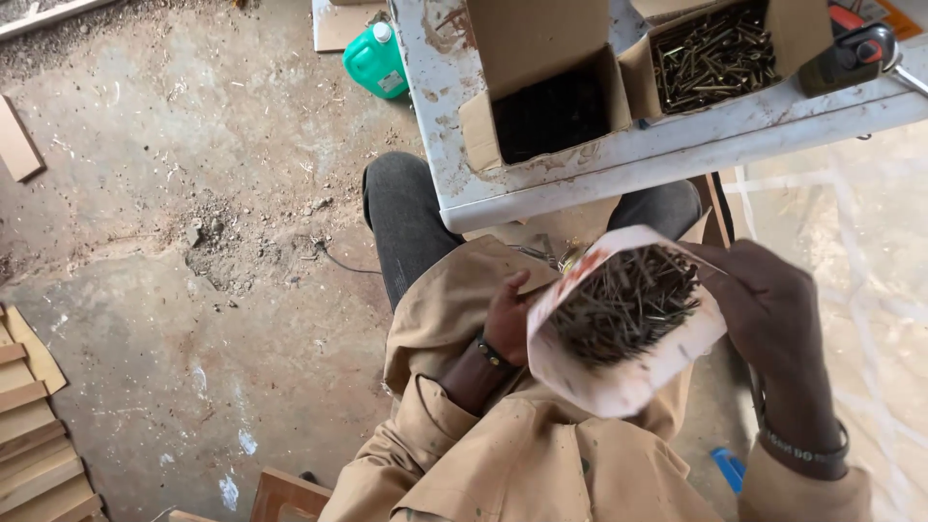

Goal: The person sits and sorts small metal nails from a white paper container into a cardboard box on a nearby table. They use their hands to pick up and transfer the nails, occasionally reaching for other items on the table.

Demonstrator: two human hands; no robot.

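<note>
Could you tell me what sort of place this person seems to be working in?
Probably a carpentry or joinery workshop: open cardboard boxes of screws sit on a worn white table, cut wooden boards are stacked on the dusty concrete floor, and both hands hold a paper bag of nails.

Pale paper packet (pixel 619 372) of nails in lap; two open cardboard boxes (pixel 541 87) on table; green jug (pixel 372 60).

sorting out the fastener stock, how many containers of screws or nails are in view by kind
Open cardboard boxes on the white table: 2, a dark-filled box and a brassy-screw box
Paper packets of nails: 1, the packet held between the left hand and right hand
Total: 3
</note>
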